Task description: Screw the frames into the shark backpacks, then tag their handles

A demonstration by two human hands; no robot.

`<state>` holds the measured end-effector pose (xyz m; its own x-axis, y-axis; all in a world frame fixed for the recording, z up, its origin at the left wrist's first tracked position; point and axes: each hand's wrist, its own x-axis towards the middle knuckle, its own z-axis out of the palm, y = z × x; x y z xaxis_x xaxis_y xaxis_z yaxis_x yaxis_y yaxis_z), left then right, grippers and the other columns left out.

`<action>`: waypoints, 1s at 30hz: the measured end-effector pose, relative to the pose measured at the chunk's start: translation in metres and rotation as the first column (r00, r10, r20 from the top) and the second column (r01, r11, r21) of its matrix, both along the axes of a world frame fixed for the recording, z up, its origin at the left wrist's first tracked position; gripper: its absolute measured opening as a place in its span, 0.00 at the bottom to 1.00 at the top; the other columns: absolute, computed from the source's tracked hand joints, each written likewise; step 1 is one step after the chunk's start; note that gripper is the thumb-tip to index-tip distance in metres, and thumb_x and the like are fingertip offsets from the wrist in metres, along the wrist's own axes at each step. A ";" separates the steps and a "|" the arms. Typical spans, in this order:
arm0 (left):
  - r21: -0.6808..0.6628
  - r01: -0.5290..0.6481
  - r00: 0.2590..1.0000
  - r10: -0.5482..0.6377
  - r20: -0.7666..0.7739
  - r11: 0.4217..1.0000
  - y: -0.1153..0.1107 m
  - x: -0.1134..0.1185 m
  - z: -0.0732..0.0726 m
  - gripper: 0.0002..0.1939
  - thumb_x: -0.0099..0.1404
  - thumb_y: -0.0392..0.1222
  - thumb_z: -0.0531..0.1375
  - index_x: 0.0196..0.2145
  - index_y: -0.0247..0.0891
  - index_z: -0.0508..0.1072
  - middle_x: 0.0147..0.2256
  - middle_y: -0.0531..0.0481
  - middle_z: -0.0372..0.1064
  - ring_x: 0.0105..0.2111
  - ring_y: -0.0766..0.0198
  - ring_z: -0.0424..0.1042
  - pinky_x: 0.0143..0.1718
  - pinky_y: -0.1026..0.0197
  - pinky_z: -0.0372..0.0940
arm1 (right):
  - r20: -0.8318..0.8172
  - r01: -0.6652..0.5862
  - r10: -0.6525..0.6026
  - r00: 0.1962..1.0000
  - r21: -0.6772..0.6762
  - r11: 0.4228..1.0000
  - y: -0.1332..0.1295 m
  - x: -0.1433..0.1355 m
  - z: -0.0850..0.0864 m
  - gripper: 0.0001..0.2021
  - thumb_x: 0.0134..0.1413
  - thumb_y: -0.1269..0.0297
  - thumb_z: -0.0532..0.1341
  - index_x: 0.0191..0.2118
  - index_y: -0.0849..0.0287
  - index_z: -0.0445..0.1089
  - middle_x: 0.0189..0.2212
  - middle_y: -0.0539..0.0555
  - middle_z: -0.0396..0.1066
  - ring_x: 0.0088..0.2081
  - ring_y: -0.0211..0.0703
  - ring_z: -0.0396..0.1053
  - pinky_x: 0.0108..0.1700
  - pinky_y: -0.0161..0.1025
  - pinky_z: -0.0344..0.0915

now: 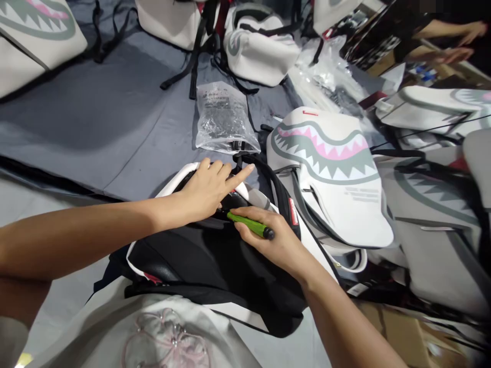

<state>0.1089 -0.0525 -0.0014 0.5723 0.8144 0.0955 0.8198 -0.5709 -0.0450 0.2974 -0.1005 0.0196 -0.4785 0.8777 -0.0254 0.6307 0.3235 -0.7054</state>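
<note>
A black and white backpack [230, 255] lies in front of me with its black back side up. My left hand [207, 189] rests on its upper edge, fingers stretched out and thumb pointing right. In my right hand [268, 232] is a slim green tool [249, 224] with a round black end; its kind I cannot tell. The tool's tip is at the bag near the top handle area, beside my left palm, and what it touches is hidden. A clear plastic bag [226, 117] with dark print lies just beyond the backpack.
A white shark-mouth backpack [326, 168] lies to the right, with more pale bags [441, 204] behind it. Other white bags [261, 51] stand at the back of the grey cloth [95, 117]. A co-worker's hands [456, 46] show at the upper right. A cardboard box [406, 332] sits lower right.
</note>
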 end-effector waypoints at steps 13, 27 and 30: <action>-0.138 0.011 0.998 -0.003 0.058 0.990 0.007 -0.001 0.001 0.46 0.64 0.39 0.58 0.72 0.40 0.36 0.56 0.37 0.61 0.54 0.43 0.61 0.53 0.46 0.54 | 0.074 0.084 -0.090 0.993 0.072 0.994 0.001 -0.008 -0.009 0.07 0.57 0.65 0.65 0.41 0.55 0.75 0.36 0.53 0.77 0.39 0.46 0.74 0.45 0.43 0.70; -0.136 0.004 0.995 0.009 0.095 0.991 0.005 0.000 -0.002 0.46 0.64 0.40 0.60 0.71 0.41 0.39 0.53 0.38 0.61 0.54 0.44 0.59 0.54 0.46 0.54 | 0.126 0.045 -0.062 0.990 0.135 0.990 -0.004 -0.015 -0.007 0.10 0.57 0.68 0.65 0.45 0.55 0.77 0.39 0.55 0.77 0.42 0.47 0.75 0.46 0.45 0.73; -0.126 -0.007 0.994 0.020 0.108 0.992 0.004 0.000 -0.004 0.46 0.64 0.42 0.61 0.71 0.43 0.39 0.52 0.39 0.61 0.54 0.45 0.59 0.54 0.46 0.54 | 0.171 0.044 -0.070 0.983 0.155 0.987 -0.007 -0.016 -0.006 0.10 0.57 0.68 0.65 0.45 0.54 0.77 0.39 0.55 0.78 0.40 0.47 0.75 0.44 0.45 0.73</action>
